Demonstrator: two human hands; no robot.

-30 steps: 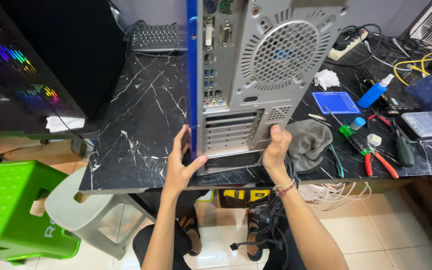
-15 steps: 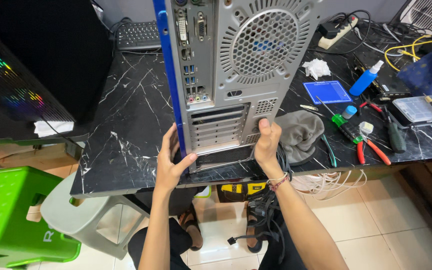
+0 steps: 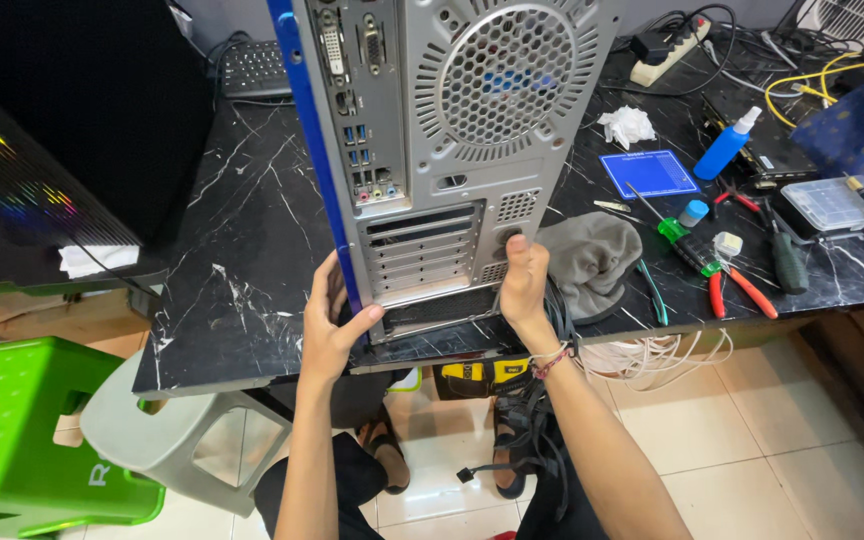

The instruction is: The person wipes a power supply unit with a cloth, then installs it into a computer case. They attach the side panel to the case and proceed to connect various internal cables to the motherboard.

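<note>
Your left hand clasps the PC case's blue edge, your right hand grips its lower rear corner; the case stands upright at the surface's front edge.

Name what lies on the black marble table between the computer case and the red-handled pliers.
In the head view, a crumpled grey cloth lies beside the computer case, then a green-handled screwdriver before the red-handled pliers.

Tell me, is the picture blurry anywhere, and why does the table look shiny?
Head view: mostly sharp, the computer case and both hands crisp; the black marble table shows soft pale glare from overhead light; the dark monitor at left carries rainbow reflections; edges bend a little, as the lens is wide. Left hand and right hand cast only faint shadows.
</note>
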